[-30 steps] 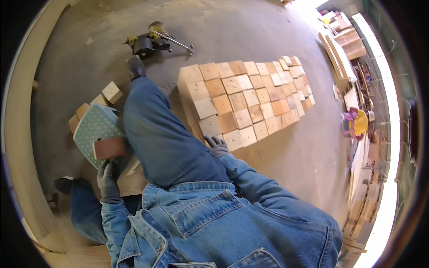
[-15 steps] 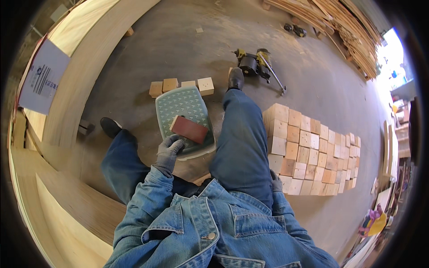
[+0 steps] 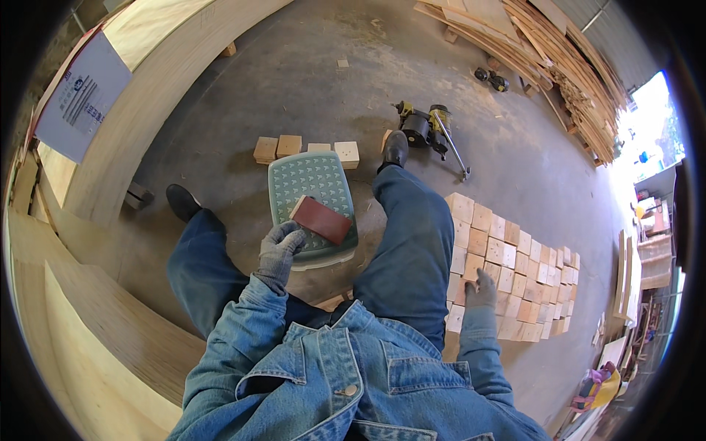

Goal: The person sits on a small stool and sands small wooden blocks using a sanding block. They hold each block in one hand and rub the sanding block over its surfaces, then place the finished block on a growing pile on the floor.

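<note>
A green-grey plastic step stool (image 3: 311, 176) stands between my legs. On it lies a reddish-brown sanding block (image 3: 321, 220) with a pale edge. My left hand (image 3: 281, 248), in a grey glove, is beside the block's near left corner with curled fingers; whether it grips anything is hidden. To my right, wooden blocks (image 3: 526, 268) are stacked in neat rows, end faces showing. My gloved right hand (image 3: 482, 290) is at the near left part of this stack, fingers apart, with nothing seen in it.
Several small wooden blocks (image 3: 289, 145) sit in a row behind the stool. A black and yellow nail gun (image 3: 419, 128) lies beyond my right foot. Plywood panels (image 3: 147, 95) run along the left. Piled boards (image 3: 507, 37) are at the far right.
My right hand has come out from beside my right thigh and moved right, over the stacked blocks. My left hand stays beside the sanding block. The whole view has shifted slightly.
</note>
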A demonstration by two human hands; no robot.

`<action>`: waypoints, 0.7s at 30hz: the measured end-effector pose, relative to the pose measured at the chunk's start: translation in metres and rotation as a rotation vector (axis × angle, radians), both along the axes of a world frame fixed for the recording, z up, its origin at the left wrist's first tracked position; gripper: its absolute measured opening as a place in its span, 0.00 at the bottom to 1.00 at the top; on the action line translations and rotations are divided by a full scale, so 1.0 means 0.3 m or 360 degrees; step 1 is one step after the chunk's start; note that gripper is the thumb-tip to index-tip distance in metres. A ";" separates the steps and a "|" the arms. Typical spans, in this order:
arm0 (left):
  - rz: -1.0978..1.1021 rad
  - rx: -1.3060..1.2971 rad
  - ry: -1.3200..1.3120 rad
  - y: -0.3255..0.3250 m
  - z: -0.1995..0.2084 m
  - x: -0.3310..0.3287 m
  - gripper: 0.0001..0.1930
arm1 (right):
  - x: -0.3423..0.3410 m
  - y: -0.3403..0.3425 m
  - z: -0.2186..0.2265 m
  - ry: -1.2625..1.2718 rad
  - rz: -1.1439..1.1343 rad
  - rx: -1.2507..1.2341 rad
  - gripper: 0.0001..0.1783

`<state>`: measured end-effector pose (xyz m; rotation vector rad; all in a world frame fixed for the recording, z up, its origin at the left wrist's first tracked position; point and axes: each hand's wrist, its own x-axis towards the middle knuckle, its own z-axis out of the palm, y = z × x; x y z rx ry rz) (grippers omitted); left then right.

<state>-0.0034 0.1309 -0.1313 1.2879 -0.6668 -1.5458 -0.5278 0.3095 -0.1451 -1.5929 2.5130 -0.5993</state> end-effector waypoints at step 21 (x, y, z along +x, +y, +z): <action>0.0266 -0.0073 -0.0120 -0.001 -0.075 0.054 0.15 | 0.935 -0.633 0.239 -0.1329 0.1047 0.0006 0.22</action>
